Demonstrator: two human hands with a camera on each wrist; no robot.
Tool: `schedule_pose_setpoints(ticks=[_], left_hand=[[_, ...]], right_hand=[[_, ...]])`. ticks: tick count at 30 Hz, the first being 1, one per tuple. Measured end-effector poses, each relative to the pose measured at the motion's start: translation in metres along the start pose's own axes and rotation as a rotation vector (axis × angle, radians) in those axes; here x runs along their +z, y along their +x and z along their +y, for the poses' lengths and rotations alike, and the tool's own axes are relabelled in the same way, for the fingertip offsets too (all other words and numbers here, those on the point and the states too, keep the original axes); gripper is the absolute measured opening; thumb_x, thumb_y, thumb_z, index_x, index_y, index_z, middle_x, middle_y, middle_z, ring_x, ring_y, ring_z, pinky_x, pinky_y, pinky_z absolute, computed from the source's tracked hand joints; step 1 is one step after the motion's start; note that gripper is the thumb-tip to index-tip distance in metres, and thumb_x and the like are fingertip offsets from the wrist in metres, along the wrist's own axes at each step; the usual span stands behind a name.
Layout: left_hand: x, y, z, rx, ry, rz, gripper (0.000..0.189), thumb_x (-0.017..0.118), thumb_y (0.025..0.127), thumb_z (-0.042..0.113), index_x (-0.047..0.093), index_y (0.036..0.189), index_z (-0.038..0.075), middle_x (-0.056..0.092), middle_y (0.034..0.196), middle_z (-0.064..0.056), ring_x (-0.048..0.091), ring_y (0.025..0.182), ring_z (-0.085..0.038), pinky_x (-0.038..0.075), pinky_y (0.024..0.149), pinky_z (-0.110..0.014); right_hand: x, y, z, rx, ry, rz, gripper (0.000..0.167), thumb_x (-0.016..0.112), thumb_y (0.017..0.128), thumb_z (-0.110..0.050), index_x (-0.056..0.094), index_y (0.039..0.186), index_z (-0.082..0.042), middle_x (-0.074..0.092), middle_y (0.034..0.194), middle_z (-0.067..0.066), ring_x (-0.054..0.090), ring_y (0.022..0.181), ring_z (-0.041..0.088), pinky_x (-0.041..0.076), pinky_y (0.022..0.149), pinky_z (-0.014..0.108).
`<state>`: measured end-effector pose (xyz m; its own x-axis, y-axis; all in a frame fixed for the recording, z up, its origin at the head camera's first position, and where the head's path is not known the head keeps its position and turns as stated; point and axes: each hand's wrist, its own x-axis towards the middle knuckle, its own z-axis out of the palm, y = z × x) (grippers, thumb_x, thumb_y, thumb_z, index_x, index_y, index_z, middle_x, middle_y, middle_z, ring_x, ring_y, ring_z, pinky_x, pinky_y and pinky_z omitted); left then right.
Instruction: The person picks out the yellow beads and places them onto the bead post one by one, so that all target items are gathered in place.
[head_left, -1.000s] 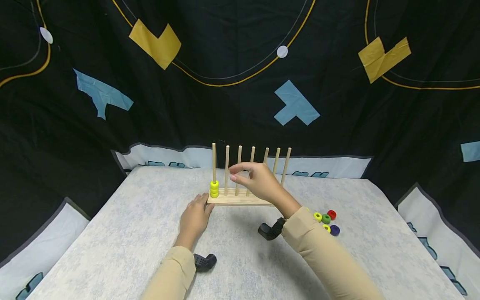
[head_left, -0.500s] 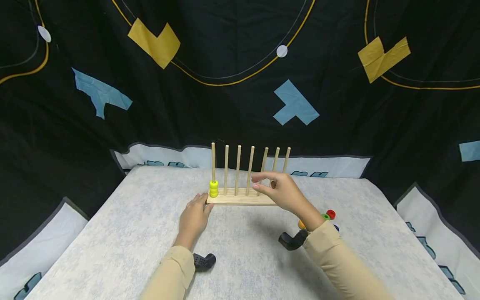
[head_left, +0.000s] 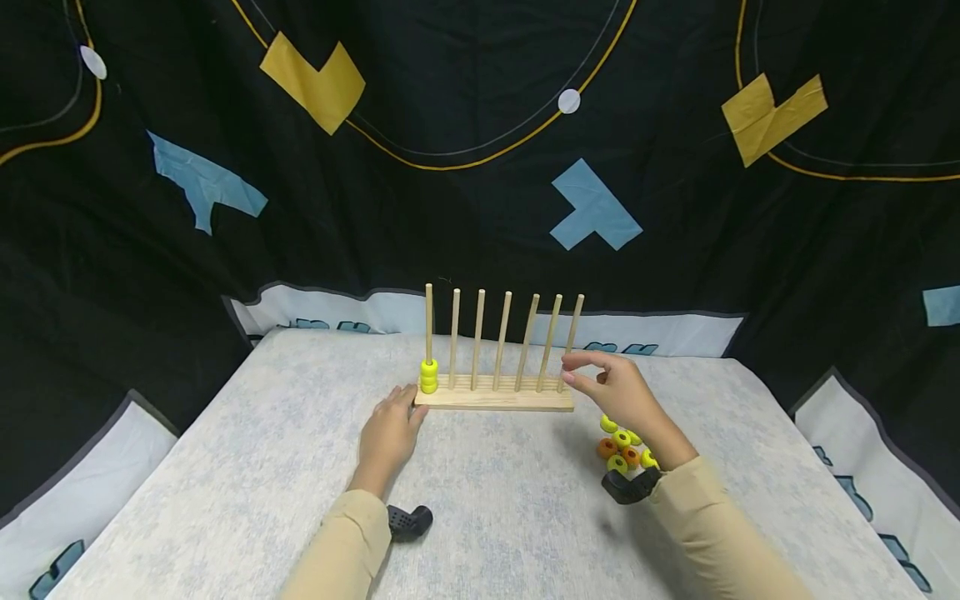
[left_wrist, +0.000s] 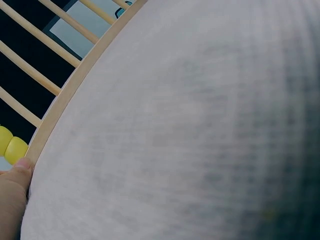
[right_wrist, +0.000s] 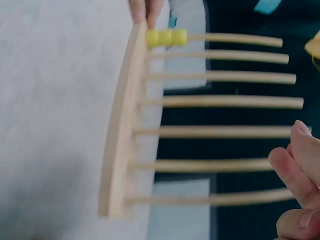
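Observation:
A wooden peg rack (head_left: 495,402) stands upright at the back middle of the table, with several upright pegs in its base. Three yellow beads (head_left: 428,377) are stacked on the leftmost peg. My left hand (head_left: 388,432) holds the left end of the base; its thumb (left_wrist: 21,166) lies at the front edge in the left wrist view. Near the rightmost peg hovers my right hand (head_left: 617,390), thumb and forefinger apart with nothing visible between them. In the right wrist view its fingers (right_wrist: 300,175) appear beside the upper parts of the lower pegs.
Loose yellow beads (head_left: 622,439) and orange beads (head_left: 607,448) lie on the table (head_left: 495,500) below the right hand, partly hidden by the wrist and its black camera (head_left: 630,486). A dark curtain (head_left: 450,225) hangs behind the table.
My right hand has moved rightward from the left pegs to the rightmost peg, its fingers still apart. The left hand and the stacked beads have stayed in place.

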<state>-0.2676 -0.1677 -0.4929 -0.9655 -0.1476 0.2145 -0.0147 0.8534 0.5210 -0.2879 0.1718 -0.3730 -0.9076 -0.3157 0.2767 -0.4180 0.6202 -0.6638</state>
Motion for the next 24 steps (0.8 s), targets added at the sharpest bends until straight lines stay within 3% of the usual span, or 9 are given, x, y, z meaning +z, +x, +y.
schedule_pose_setpoints(ticks=[7, 16, 24], left_hand=[[0.000, 0.000, 0.003, -0.010, 0.015, -0.013, 0.054, 0.055, 0.102, 0.038, 0.047, 0.147, 0.010, 0.049, 0.152, -0.011, 0.041, 0.143, -0.036, 0.039, 0.112, -0.060], [0.000, 0.000, 0.001, -0.013, 0.020, -0.016, 0.054, 0.055, 0.102, 0.037, 0.046, 0.148, 0.009, 0.048, 0.152, -0.010, 0.040, 0.144, -0.036, 0.036, 0.114, -0.060], [0.000, 0.000, 0.001, -0.009, 0.016, -0.018, 0.055, 0.055, 0.102, 0.037, 0.046, 0.148, 0.009, 0.048, 0.153, -0.010, 0.040, 0.144, -0.036, 0.037, 0.113, -0.060]], right_hand=[[-0.009, -0.012, 0.037, 0.087, -0.022, 0.008, 0.030, 0.066, 0.097, -0.029, 0.069, 0.121, -0.013, 0.069, 0.126, 0.007, 0.058, 0.125, 0.029, 0.051, 0.100, 0.054], [-0.007, -0.019, 0.075, 0.258, -0.103, -0.085, 0.037, 0.063, 0.099, -0.033, 0.065, 0.129, -0.011, 0.063, 0.135, 0.012, 0.049, 0.134, 0.036, 0.042, 0.108, 0.061], [-0.001, -0.023, 0.091, 0.357, -0.187, -0.124, 0.040, 0.064, 0.098, -0.033, 0.063, 0.130, -0.009, 0.060, 0.137, 0.015, 0.050, 0.132, 0.039, 0.040, 0.108, 0.063]])
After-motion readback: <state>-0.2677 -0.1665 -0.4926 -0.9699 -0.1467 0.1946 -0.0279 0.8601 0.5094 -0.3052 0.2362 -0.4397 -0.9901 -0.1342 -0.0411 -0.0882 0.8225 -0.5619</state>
